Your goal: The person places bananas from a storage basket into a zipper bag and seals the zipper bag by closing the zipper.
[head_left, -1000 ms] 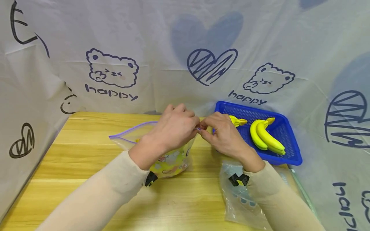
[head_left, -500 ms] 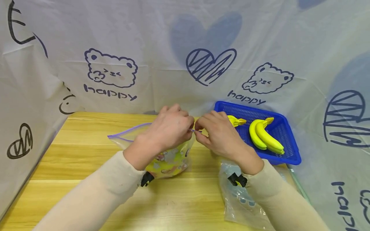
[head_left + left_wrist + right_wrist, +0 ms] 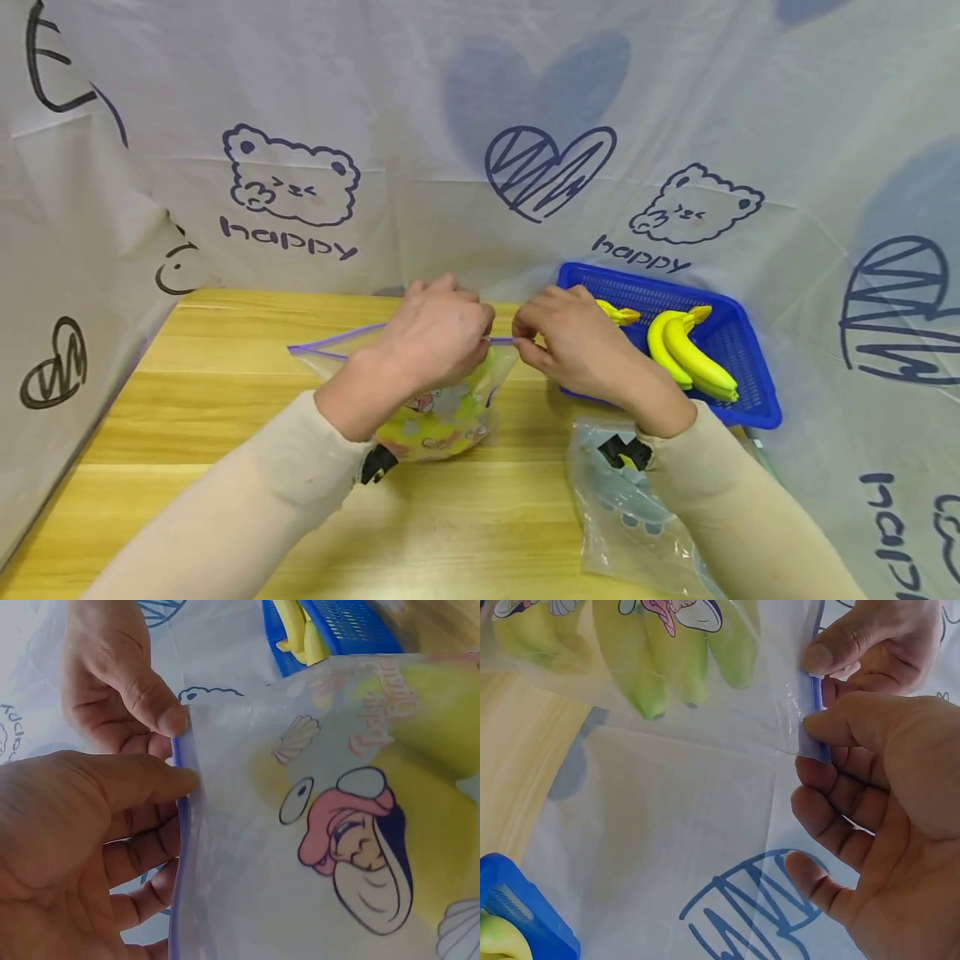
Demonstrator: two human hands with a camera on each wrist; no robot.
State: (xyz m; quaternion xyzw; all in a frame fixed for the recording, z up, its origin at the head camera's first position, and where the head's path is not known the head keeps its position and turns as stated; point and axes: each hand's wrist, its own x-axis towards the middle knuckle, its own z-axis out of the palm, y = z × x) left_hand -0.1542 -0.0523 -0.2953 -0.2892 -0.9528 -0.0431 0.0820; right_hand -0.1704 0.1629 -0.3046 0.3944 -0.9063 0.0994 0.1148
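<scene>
- Currently both hands are pinching the purple zip strip (image 3: 501, 340) of the printed bag (image 3: 442, 417) holding bananas, standing on the table (image 3: 225, 400).
- Left hand (image 3: 438, 333) and right hand (image 3: 570, 342) fingers are clamping the seal, judging by the sealing step.
- Next, pressing along the strip likely needs steady pinching.

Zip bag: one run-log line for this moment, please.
left hand: pinches zip bag seal | right hand: pinches seal | bananas inside

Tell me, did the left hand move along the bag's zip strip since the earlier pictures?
Yes. The left hand slid leftward along the zip bag, away from the blue basket; its knuckles were nearer the basket before.
</scene>
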